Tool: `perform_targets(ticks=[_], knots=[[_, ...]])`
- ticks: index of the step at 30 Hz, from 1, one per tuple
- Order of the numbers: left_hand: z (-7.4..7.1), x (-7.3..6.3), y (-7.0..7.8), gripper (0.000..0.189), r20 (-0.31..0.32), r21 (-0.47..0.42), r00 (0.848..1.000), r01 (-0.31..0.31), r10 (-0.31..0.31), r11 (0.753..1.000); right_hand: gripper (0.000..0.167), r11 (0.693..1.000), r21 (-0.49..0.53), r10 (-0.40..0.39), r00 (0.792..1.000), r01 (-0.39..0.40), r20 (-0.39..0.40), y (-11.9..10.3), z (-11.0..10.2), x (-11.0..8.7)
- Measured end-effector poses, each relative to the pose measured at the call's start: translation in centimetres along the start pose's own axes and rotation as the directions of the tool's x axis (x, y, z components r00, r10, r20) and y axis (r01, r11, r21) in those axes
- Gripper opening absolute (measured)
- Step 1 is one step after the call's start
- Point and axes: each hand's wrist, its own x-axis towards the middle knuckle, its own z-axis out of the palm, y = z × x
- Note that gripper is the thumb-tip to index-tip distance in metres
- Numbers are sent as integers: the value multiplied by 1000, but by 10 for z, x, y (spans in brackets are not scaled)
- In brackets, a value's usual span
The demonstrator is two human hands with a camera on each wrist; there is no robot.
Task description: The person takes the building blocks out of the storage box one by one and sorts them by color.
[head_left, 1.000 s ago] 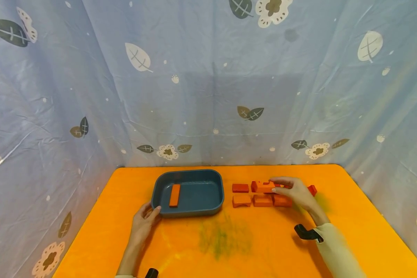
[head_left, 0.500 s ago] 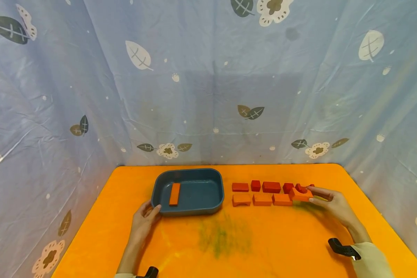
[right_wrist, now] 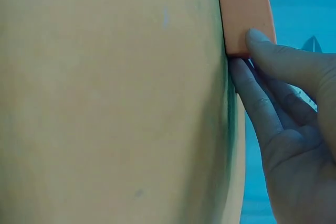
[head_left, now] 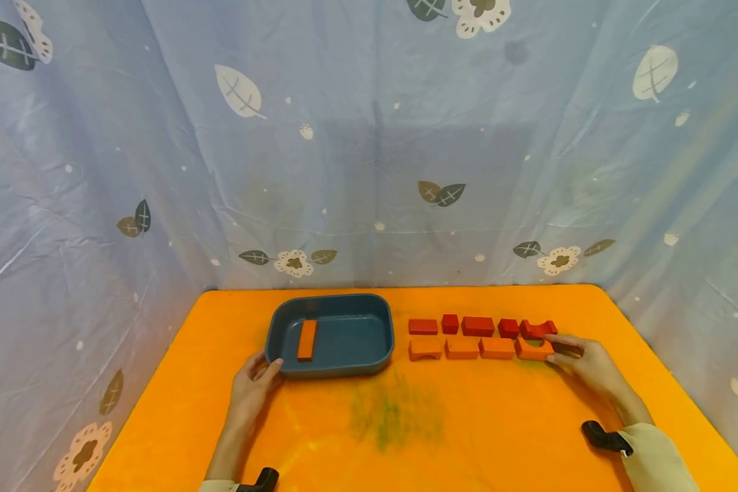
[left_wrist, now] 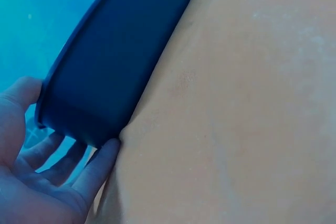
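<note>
On the yellow table stands a blue-grey tray (head_left: 335, 372) with one flat orange block (head_left: 306, 340) lying in it. My left hand (head_left: 250, 391) holds the tray's near left corner, its thumb at the rim and fingers against the outer wall, as the left wrist view shows too. At the right end of a row of orange blocks (head_left: 461, 349) sits an orange block with a curved notch (head_left: 534, 351). My right hand (head_left: 595, 367) pinches that block's right end; in the right wrist view the thumb (right_wrist: 258, 38) lies on its face.
Behind the orange row runs a row of red blocks (head_left: 478, 326), ending in a notched red block (head_left: 538, 329). A blue patterned curtain (head_left: 369, 171) encloses the table (head_left: 467, 424) at the back and sides.
My right hand has carried the notched orange block rightward from above the rows and set it down at the end of the orange row. The left hand stays at the tray.
</note>
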Motion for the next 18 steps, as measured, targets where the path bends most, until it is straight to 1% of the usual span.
perform_targets(ticks=[2,6,9,13,16,18], knots=[[0,0,0,65,3,-6,1000,-3,3,1000,42,1000,-11,-9,1000,9,8,-1,-1,0],[0,1,0,66,3,0,1000,-4,4,1000,44,1000,5,13,1000,-13,22,-5,-7,-1],[1,1,-1,65,-4,14,1000,-6,6,1000,45,1000,22,21,1000,-21,-4,-9,-14,-2],[1,1,-1,63,-6,14,1000,-14,14,1000,43,999,48,-2,999,4,-43,-18,-19,2],[0,1,-1,64,-7,1,1000,-18,18,1000,42,999,46,-27,999,28,-25,-27,-16,10],[0,1,0,63,-10,-3,1000,-18,18,1000,41,997,64,-41,999,40,10,-35,-9,17]])
